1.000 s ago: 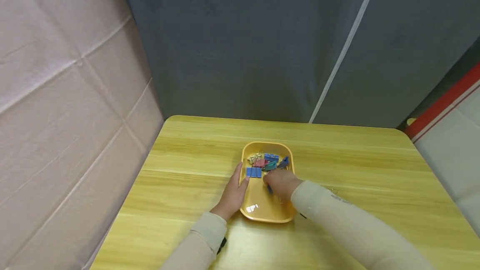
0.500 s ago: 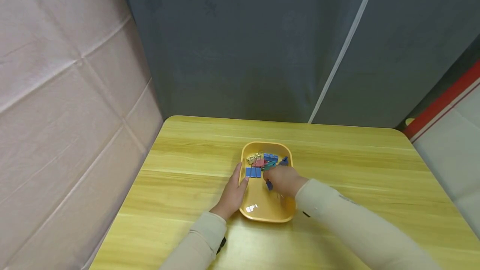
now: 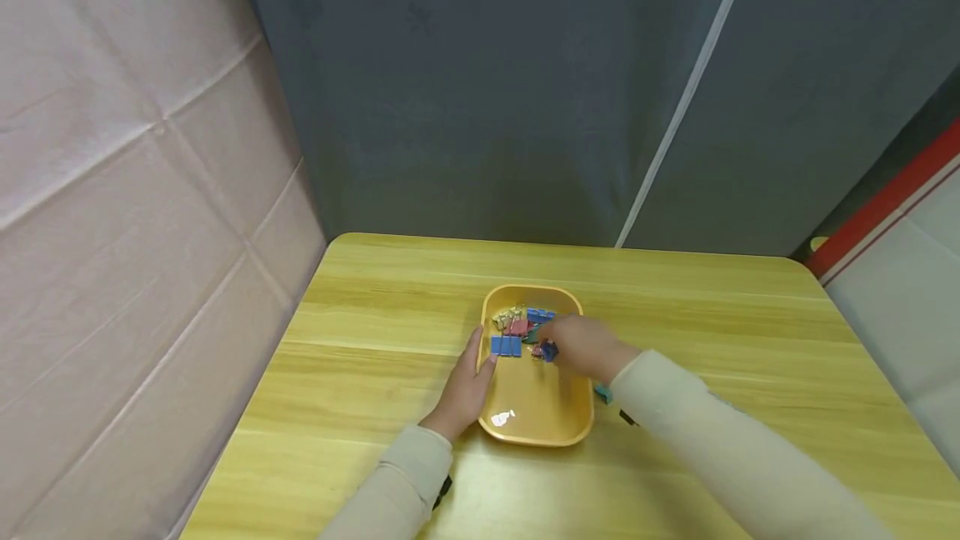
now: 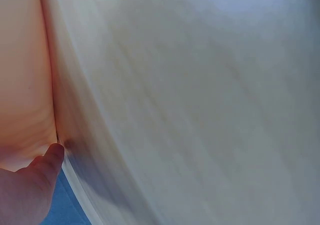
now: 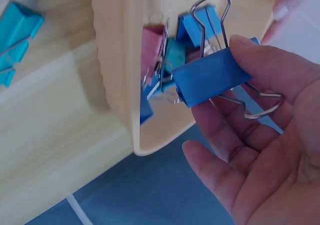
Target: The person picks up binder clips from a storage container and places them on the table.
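A yellow-orange plastic tray (image 3: 536, 432) stands on the table with several binder clips toward its far end. My left hand (image 3: 461, 394) holds the tray's left side, its thumb at the rim and its fingers along the outer wall. Over the tray, my right hand (image 3: 585, 346) pinches a blue binder clip (image 5: 212, 77) between thumb and fingers, the wire handles sticking out on both sides. Behind it lie a pink clip (image 5: 151, 47), a teal clip (image 5: 175, 53) and another blue clip (image 5: 199, 27). A wide blue clip (image 3: 506, 346) lies near my left thumb.
Outside the tray on its right, another teal binder clip (image 3: 603, 394) lies on the wooden table (image 3: 705, 315), partly under my right arm. Gold clips (image 3: 508, 317) sit at the tray's far left. A dark curtain (image 3: 480, 107) hangs behind the table.
My right hand has moved away from me and slightly right with the blue binder clip. The teal clip beside the tray has come into sight. My left hand stays in place.
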A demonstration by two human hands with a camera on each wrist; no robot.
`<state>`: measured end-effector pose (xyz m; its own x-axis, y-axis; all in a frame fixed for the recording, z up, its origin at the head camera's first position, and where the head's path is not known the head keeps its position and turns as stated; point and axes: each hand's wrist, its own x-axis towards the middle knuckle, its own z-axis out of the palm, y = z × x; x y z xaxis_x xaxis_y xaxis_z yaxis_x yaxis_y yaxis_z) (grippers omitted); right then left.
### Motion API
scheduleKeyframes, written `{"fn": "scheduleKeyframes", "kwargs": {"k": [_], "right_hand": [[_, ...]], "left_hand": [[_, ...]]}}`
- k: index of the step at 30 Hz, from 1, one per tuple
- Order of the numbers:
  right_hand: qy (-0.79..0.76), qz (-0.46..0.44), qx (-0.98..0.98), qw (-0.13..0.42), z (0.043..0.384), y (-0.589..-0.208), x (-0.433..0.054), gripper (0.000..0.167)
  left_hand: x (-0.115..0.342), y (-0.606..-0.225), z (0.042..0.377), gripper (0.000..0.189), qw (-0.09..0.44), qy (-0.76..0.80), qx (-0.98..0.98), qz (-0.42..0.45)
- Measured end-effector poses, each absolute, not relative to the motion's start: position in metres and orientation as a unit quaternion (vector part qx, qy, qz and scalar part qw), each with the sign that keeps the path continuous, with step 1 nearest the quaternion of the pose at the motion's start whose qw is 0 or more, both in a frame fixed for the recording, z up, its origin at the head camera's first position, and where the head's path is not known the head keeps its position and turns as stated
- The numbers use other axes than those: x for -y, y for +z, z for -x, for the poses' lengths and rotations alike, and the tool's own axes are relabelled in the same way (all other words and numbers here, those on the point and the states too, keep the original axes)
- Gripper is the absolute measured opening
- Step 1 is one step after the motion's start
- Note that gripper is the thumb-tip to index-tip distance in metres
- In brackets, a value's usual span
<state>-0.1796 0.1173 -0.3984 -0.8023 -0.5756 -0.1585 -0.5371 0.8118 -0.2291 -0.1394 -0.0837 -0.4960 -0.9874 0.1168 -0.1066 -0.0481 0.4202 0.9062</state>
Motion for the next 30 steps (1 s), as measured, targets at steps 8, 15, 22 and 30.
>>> {"fn": "scheduleKeyframes", "kwargs": {"k": [8,15,22,30], "right_hand": [[-0.114,0.295,-0.944,0.091,0.184,-0.384,-0.132,0.027],[-0.135,0.283,-0.947,0.076,0.184,-0.378,-0.147,0.025],[-0.126,0.277,-0.950,0.067,0.182,-0.376,-0.161,0.030],[-0.111,0.259,-0.957,0.063,0.179,-0.374,-0.181,0.029]], "left_hand": [[0.084,-0.498,0.140,0.059,0.074,0.535,-0.841,-0.021],[0.083,-0.496,0.139,0.060,0.080,0.536,-0.840,-0.016],[0.083,-0.494,0.139,0.060,0.086,0.537,-0.839,-0.009],[0.082,-0.494,0.139,0.061,0.088,0.539,-0.837,-0.007]]}}
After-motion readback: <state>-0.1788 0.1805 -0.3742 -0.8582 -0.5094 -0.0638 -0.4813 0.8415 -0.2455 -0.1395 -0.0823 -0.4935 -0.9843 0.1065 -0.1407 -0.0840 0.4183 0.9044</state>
